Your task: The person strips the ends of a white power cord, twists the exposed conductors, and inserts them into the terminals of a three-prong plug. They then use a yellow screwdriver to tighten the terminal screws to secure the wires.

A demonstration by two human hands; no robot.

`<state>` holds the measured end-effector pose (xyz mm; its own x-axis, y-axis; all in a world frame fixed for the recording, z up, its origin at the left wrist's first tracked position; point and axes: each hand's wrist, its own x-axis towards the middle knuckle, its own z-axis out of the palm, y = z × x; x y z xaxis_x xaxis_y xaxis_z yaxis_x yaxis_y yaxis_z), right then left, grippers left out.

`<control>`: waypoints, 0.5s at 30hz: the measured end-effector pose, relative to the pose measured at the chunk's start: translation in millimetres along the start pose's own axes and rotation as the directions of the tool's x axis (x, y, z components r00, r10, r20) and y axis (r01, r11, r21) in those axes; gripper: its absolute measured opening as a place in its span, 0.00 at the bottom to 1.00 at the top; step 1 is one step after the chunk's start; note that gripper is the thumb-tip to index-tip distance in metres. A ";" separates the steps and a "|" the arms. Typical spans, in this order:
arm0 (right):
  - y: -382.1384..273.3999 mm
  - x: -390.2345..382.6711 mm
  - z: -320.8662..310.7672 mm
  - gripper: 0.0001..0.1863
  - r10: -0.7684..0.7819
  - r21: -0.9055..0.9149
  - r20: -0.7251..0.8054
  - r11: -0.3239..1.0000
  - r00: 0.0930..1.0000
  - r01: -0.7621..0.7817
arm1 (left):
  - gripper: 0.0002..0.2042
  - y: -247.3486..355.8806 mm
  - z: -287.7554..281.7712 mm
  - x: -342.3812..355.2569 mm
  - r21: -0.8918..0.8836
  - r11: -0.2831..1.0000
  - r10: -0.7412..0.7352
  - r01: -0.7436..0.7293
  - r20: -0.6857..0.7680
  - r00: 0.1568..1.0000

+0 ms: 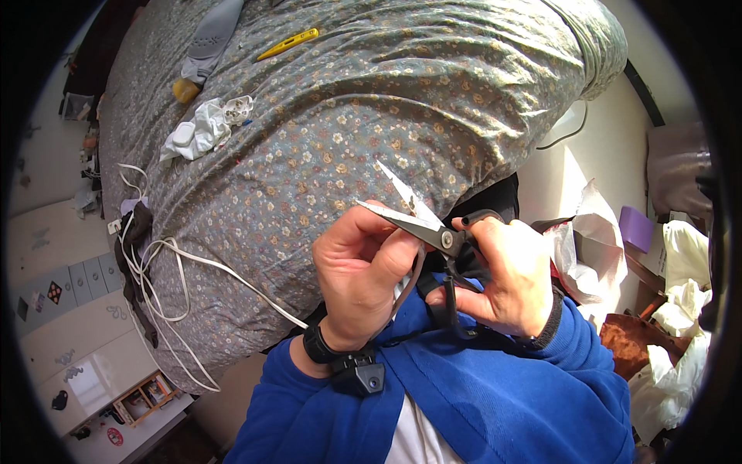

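In front of my blue-sleeved body, my right hand is closed on the black handles of a pair of scissors, whose two pointed blades are spread apart and aimed up and left. My left hand is pinched just under the lower blade, on a thin pale cord that hangs down from its fingers; the pinched end is hidden. A white cable runs from tangled loops at the bed's left side toward my left wrist and disappears behind it.
Flowered bedding holds a yellow cutter, a grey cloth item and white crumpled material. Pale cabinetry stands left. At right are plastic bags, a purple block and a grey upholstered piece.
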<state>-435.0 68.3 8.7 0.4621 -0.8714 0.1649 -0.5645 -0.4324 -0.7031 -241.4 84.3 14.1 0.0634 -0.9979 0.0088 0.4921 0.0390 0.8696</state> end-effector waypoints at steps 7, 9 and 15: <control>1.2 -2.5 0.2 0.35 0.027 0.019 0.009 0.999 1.000 -0.028 | 0.04 0.0 -0.9 -0.4 0.029 1.000 -0.004 0.003 0.015 1.000; 1.6 -0.1 2.2 0.35 0.001 0.023 -0.022 1.000 1.000 0.000 | 0.04 0.2 -2.1 0.4 0.031 0.999 -0.009 0.009 0.012 1.000; 0.0 6.1 -0.4 0.39 -0.052 -0.008 -0.040 0.999 0.998 0.051 | 0.05 -1.2 -0.2 -0.4 -0.026 0.999 -0.039 0.038 -0.052 0.998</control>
<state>-432.5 63.0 9.9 0.4627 -0.8565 0.2286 -0.5459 -0.4785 -0.6878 -241.9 84.6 13.0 0.0891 -0.9947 -0.0508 0.5170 0.0026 0.8560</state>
